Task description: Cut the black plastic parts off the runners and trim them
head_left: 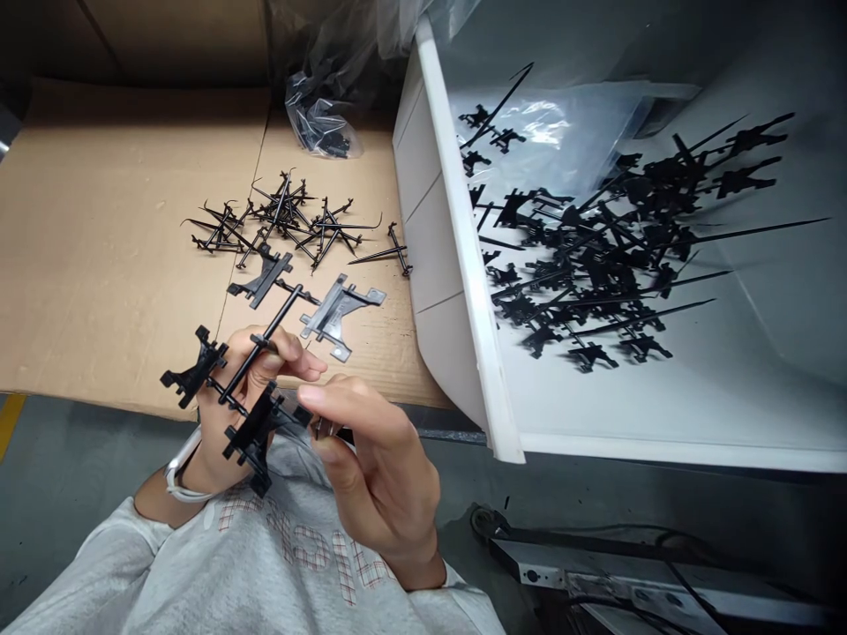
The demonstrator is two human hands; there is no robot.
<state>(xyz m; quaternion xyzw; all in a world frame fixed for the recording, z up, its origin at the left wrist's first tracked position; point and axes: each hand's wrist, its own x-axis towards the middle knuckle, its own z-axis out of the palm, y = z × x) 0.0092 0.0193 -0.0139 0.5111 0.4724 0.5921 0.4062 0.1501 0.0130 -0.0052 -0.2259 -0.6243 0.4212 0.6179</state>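
Observation:
My left hand [248, 370] is closed around the central runner of a black plastic sprue [270, 331]. Several black bracket-shaped parts branch from it, two at the far end and two nearer my body. Beside the nearest bracket [255, 428], my right hand [380, 467] pinches thumb against forefinger. A small dark piece shows between those fingertips, too hidden to tell whether it belongs to the bracket. Beyond my hands, a pile of bare black runners [284, 216] lies on the cardboard.
A white bin [456, 256] stands at the right, holding many black sprues with brackets [595, 265] and a clear plastic bag [549, 132]. Another clear bag [324, 115] with dark pieces sits at the back of the cardboard [119, 220]. A metal frame [595, 564] is low at the right.

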